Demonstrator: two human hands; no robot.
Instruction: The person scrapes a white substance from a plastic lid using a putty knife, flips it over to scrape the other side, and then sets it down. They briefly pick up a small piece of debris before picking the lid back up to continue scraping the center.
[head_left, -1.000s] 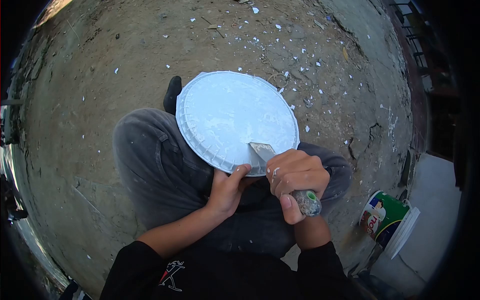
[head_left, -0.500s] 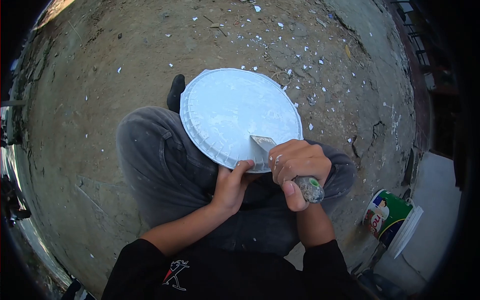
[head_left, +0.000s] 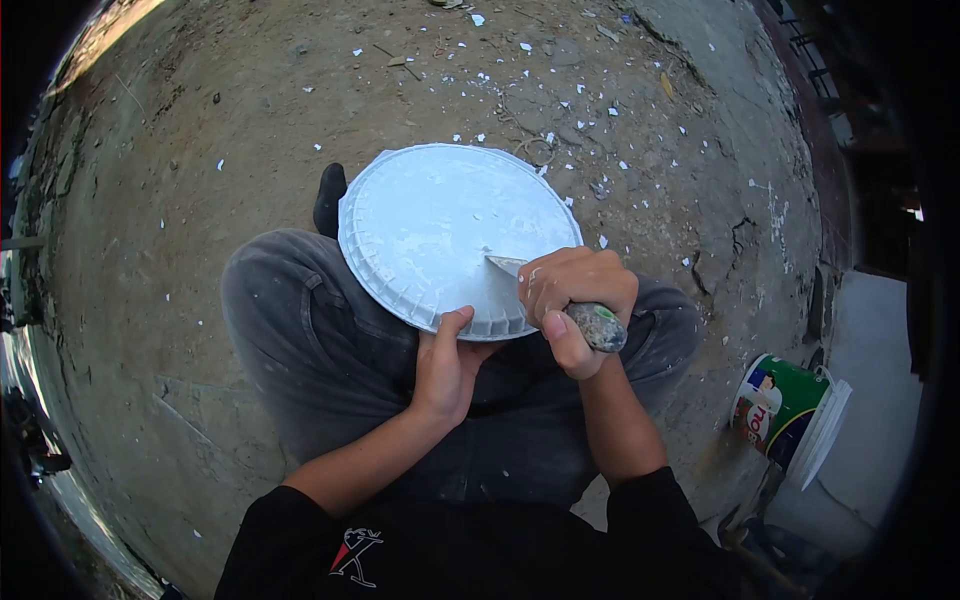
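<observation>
A round, light-blue-white lid [head_left: 450, 220] with a ribbed rim lies tilted over my lap. My left hand [head_left: 445, 370] grips its near edge, thumb on top and fingers mostly hidden beneath. In my right hand [head_left: 577, 300] is a scraper [head_left: 597, 327] with a worn, paint-spotted handle and a green spot near its end. The scraper's blade points left over the lid's surface, its tip near the lid's middle right. White smears and small flakes mark the lid.
My bent knees [head_left: 290, 310] flank the lid, and a dark-covered foot [head_left: 329, 200] shows beyond it. White flakes lie scattered over the dirt ground [head_left: 250, 120]. A green and white bucket [head_left: 785, 410] lies tipped at the right, by a pale slab [head_left: 870, 350].
The lid and both hands appear slightly further left as the view has shifted. The scraper is held flatter, and less of its blade's face shows.
</observation>
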